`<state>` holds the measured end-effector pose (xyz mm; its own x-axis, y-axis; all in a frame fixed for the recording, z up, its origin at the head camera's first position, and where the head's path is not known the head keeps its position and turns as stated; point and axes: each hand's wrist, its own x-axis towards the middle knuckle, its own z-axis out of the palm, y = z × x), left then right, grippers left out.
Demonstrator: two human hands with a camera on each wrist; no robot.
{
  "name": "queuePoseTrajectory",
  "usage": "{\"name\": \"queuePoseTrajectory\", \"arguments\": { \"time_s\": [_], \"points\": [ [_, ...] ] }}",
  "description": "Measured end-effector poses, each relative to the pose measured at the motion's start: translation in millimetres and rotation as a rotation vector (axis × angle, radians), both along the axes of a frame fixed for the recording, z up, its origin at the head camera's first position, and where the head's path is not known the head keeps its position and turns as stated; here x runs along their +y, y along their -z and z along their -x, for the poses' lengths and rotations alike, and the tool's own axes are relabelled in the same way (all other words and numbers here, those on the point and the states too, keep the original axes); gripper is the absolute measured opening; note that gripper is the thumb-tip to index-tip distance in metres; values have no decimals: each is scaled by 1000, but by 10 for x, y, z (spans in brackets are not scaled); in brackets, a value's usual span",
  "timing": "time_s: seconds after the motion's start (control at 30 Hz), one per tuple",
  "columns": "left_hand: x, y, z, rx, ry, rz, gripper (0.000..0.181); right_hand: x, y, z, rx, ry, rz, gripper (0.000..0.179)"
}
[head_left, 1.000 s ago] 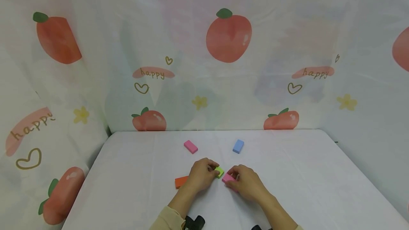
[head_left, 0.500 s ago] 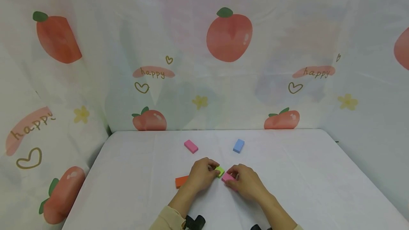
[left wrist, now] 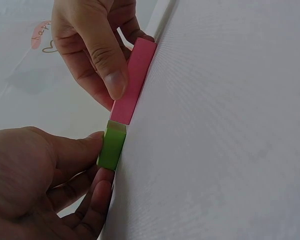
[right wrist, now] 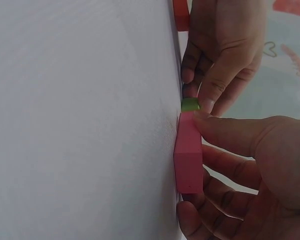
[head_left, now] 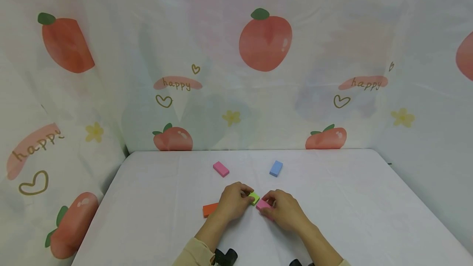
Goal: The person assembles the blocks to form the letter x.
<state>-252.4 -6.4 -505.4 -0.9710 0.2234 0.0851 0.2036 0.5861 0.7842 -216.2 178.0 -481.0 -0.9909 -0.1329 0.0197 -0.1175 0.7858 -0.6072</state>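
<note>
My left hand (head_left: 233, 201) pinches a small green block (head_left: 254, 198) between thumb and fingers, low over the white table. In my right hand (head_left: 284, 210) is a pink block (head_left: 264, 205), held at its sides by thumb and fingertips. In the head view a narrow gap shows between the two blocks. The left wrist view has the green block (left wrist: 111, 146) just at the end of the pink block (left wrist: 134, 82), nearly in line with it; whether they touch I cannot tell. Part of the green block is hidden by the left fingers.
An orange block (head_left: 210, 210) lies left of the left wrist, partly covered by it. Farther back are another pink block (head_left: 221, 169) and a blue block (head_left: 276, 168). The white-covered table (head_left: 155, 216) ends at a printed curtain (head_left: 258, 106).
</note>
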Motion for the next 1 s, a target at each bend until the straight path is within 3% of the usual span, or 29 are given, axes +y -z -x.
{"name": "queuePoseTrajectory", "arguments": {
  "time_s": [1.0],
  "points": [
    [-3,-32,-6,-27,-19,15,18,-22,42,51,-23,4,23,23]
  ]
}}
